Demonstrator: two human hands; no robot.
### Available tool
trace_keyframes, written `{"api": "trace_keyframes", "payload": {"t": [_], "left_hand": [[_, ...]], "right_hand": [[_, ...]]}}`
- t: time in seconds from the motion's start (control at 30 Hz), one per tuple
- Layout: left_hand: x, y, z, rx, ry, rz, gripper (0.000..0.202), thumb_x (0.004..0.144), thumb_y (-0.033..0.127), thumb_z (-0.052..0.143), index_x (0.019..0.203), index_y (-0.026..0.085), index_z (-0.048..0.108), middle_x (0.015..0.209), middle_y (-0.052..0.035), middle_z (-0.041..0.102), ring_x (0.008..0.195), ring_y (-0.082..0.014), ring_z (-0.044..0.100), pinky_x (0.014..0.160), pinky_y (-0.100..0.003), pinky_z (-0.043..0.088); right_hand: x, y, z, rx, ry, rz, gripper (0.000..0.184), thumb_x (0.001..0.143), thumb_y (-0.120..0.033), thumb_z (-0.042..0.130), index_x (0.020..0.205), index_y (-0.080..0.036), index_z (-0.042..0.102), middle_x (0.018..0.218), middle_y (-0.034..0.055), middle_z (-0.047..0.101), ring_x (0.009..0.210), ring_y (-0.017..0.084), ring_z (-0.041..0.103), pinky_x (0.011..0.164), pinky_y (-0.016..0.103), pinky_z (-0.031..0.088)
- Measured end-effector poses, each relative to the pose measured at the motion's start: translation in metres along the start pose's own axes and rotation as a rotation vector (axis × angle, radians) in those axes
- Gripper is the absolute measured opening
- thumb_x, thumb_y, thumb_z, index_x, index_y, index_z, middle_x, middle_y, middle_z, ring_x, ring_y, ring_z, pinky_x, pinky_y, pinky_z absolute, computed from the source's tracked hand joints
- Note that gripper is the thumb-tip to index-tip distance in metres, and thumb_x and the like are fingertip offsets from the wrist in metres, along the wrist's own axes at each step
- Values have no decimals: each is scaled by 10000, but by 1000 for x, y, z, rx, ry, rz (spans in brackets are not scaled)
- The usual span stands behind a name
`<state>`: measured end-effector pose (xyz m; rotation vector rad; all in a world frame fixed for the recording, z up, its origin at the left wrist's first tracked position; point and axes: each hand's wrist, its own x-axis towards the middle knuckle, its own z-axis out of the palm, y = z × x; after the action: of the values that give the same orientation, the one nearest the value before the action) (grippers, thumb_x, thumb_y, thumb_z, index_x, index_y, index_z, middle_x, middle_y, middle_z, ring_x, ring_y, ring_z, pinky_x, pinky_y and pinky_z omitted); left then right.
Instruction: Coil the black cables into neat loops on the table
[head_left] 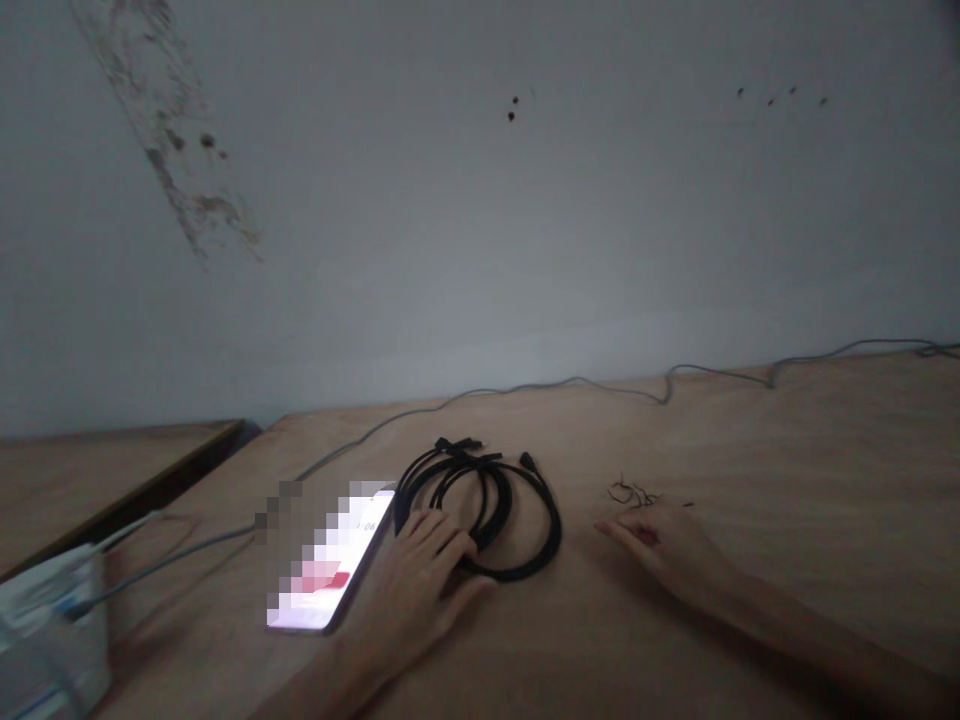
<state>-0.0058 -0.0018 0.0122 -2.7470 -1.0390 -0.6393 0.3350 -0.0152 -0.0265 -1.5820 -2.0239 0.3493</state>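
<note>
A coiled black cable (551, 535) lies on the wooden table, its loops loosely overlapping and its plug ends at the top of the coil. My left hand (427, 580) rests palm down on the coil's near left side, fingers lying over the loops and thumb spread away. To the right of the coil, my right hand (667, 545) lies on its side on the table. One finger points left and the others are loosely bent, with nothing visible in them. Several short black twist ties (634, 494) lie just beyond my right hand.
A lit phone (341, 570), partly pixelated, lies left of my left hand. A thin grey wire (480, 391) runs along the table's back by the wall. At the lower left stands a white object (82, 640) with a cord. A dark gap (180, 470) separates another table surface.
</note>
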Motion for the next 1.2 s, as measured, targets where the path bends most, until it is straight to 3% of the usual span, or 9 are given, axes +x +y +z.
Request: {"api": "trace_keyframes", "payload": {"t": [0.2,0.4,0.53,0.83,1.0,1.2], "left_hand": [[0,-5,9,157,6,-241,144,993,321,570,1001,186,620,1019,-90,667,955,-303,590,853,-443,436],[-1,2,6,232,-30,-262,253,1004,350,503,1123,167,633,1079,-114,675,1006,-326,596,894,-480,407],[2,3,2,244,-77,-295,340,977,488,527,1029,181,663,1027,-111,682,980,-331,593,862,-477,406],[-2,-5,10,187,-36,-258,246,994,437,561,986,212,662,1003,-66,691,962,-299,599,880,-467,400],[-2,-6,9,96,2,-172,141,1009,302,556,1071,222,654,1035,-46,696,966,-264,607,883,-437,411],[-2,-6,4,83,86,-55,186,1037,239,496,1079,229,677,1015,-41,715,930,-237,612,873,-417,433]], "right_hand": [[0,2,3,-19,-16,-9,552,1016,-501,430,616,-229,695,556,14,596,516,181,519,530,301,355],[-2,-3,-6,-13,15,4,592,995,-592,434,571,-226,623,510,3,539,482,160,455,495,288,313],[-1,-2,-11,28,-16,24,610,983,-619,435,568,-229,654,492,-1,537,469,155,451,476,279,311],[1,5,-11,-69,-49,8,673,985,-637,415,501,-221,629,529,34,628,501,177,536,524,304,367],[5,8,-12,-32,11,15,689,1004,-597,383,459,-211,553,470,13,560,448,163,508,485,291,324],[8,6,-18,50,44,70,698,1014,-603,369,464,-198,511,452,3,490,430,155,487,490,291,297]]}}
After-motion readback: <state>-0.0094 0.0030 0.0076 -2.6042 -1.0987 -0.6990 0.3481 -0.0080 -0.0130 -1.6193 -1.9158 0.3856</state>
